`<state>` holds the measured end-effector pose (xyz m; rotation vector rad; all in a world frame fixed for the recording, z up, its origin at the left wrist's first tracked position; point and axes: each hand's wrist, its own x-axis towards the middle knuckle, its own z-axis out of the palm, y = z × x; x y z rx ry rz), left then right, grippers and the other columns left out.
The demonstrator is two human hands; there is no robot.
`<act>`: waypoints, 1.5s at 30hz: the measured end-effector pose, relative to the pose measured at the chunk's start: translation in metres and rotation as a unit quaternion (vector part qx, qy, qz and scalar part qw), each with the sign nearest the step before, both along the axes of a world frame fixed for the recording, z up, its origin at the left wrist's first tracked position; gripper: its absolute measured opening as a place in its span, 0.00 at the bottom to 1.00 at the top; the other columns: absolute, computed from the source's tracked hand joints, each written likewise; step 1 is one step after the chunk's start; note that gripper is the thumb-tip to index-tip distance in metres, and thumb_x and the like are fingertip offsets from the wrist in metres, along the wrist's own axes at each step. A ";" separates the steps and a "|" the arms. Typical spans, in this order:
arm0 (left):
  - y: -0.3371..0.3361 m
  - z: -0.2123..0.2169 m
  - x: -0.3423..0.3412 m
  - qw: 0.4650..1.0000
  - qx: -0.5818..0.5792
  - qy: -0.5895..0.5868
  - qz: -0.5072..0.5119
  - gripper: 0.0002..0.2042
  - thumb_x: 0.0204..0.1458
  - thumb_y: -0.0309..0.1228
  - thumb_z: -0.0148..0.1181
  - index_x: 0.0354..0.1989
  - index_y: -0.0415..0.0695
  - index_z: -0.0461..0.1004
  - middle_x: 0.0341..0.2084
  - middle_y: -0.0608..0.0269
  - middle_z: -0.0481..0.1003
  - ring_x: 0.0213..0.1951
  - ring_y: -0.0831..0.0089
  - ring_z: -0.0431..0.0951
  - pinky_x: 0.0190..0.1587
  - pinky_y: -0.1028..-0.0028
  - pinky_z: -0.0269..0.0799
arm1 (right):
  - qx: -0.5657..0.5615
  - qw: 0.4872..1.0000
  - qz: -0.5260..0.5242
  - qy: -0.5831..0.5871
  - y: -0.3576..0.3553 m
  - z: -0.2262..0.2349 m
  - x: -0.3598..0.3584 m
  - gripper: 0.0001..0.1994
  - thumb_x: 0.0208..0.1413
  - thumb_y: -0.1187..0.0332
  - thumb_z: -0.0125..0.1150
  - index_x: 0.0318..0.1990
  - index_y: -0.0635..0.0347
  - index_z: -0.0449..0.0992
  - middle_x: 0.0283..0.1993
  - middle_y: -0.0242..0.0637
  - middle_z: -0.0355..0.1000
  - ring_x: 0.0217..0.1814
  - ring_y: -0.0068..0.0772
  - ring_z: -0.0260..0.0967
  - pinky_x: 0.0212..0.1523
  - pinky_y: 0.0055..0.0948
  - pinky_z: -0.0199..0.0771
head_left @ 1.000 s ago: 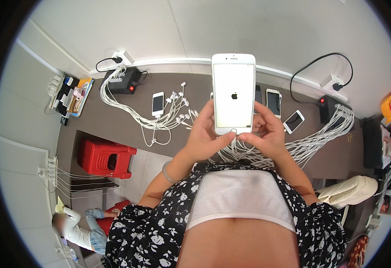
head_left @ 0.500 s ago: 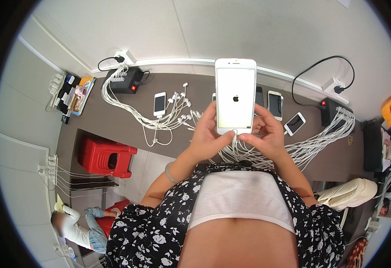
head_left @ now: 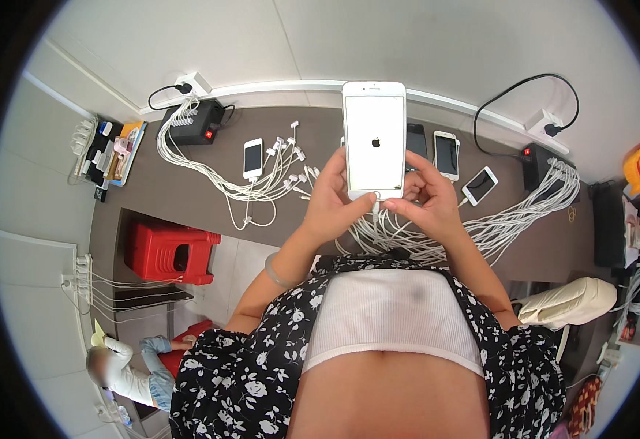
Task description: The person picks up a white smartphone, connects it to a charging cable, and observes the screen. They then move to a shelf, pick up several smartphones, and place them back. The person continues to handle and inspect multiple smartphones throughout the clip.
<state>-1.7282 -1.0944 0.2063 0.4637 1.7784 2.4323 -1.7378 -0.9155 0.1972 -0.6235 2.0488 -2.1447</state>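
The back of the white smartphone [head_left: 375, 157] is out of sight, as are the fingertips behind it; it also covers part of the grey desk [head_left: 210, 175] and the left side of a dark smartphone [head_left: 417, 141]. Whether the white charging cable [head_left: 375, 209] at its bottom edge is fully plugged in is hard to tell. The white smartphone is held up over the desk in front of the person, long axis running nearly straight up the view, earpiece end away from the body, lit screen facing the wearer. The left hand [head_left: 334, 205] is closed around its lower left edge, thumb by the round button; the right hand [head_left: 431, 207], partly curled, grips the lower right corner, thumb in front.
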 end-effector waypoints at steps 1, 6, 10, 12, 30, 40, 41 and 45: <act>-0.002 -0.004 -0.001 1.000 -0.001 0.004 0.002 0.29 0.41 0.16 0.51 0.56 0.34 0.52 0.47 0.57 0.65 0.52 0.73 0.65 0.52 0.74 0.63 | 0.012 1.000 0.011 0.001 0.001 0.000 -0.001 0.33 0.41 0.76 0.66 0.58 0.63 0.58 0.29 0.31 0.72 0.28 0.15 0.68 0.32 0.15 0.67; -0.025 -0.013 -0.008 0.998 0.044 -0.032 0.036 0.28 0.42 0.14 0.51 0.55 0.35 0.52 0.45 0.52 0.68 0.43 0.65 0.74 0.38 0.68 0.77 | 0.128 0.992 0.002 0.009 0.011 -0.005 -0.004 0.31 0.43 0.77 0.64 0.57 0.60 0.60 0.31 0.32 0.72 0.30 0.16 0.67 0.34 0.15 0.68; -0.053 -0.018 -0.010 0.992 0.084 -0.039 0.087 0.27 0.41 0.14 0.52 0.54 0.36 0.54 0.43 0.53 0.70 0.42 0.64 0.74 0.39 0.69 0.76 | 0.327 0.944 0.005 0.053 0.036 -0.046 0.008 0.31 0.39 0.71 0.66 0.55 0.56 0.63 0.36 0.39 0.71 0.38 0.31 0.69 0.39 0.25 0.70; -0.065 -0.023 -0.010 0.988 0.093 -0.046 0.117 0.27 0.41 0.13 0.51 0.54 0.37 0.53 0.42 0.53 0.70 0.42 0.64 0.74 0.39 0.68 0.76 | 0.392 0.915 0.017 0.093 0.049 -0.072 0.021 0.33 0.36 0.70 0.68 0.55 0.55 0.63 0.43 0.42 0.68 0.45 0.39 0.66 0.44 0.31 0.68; -0.067 -0.048 -0.020 0.990 0.078 -0.113 0.033 0.28 0.41 0.14 0.50 0.54 0.40 0.55 0.41 0.55 0.70 0.38 0.67 0.75 0.34 0.71 0.74 | 0.558 0.696 -0.220 -0.395 0.192 -0.468 0.380 0.14 0.50 0.59 0.55 0.39 0.60 0.70 0.27 0.45 0.71 0.33 0.41 0.71 0.34 0.39 0.69; -0.045 -0.036 -0.012 0.991 0.028 -0.129 -0.029 0.30 0.39 0.13 0.50 0.56 0.38 0.52 0.43 0.54 0.69 0.41 0.65 0.74 0.36 0.70 0.76 | 0.554 0.572 -0.302 -0.525 0.132 -0.412 0.341 0.15 0.50 0.60 0.55 0.41 0.60 0.69 0.29 0.46 0.71 0.34 0.42 0.71 0.35 0.39 0.70; -0.042 -0.035 -0.011 0.990 0.025 -0.132 -0.032 0.31 0.39 0.12 0.50 0.56 0.38 0.52 0.43 0.54 0.69 0.41 0.65 0.74 0.36 0.70 0.75 | 0.556 0.567 -0.305 -0.527 0.132 -0.412 0.340 0.15 0.50 0.60 0.55 0.41 0.60 0.69 0.29 0.46 0.71 0.34 0.42 0.71 0.35 0.39 0.70; -0.032 -0.036 -0.010 0.990 0.012 -0.134 -0.051 0.31 0.39 0.12 0.50 0.56 0.38 0.52 0.42 0.53 0.70 0.40 0.66 0.74 0.36 0.70 0.75 | 0.558 0.548 -0.320 -0.535 0.129 -0.417 0.339 0.15 0.50 0.60 0.55 0.42 0.59 0.69 0.30 0.46 0.71 0.35 0.42 0.71 0.36 0.39 0.70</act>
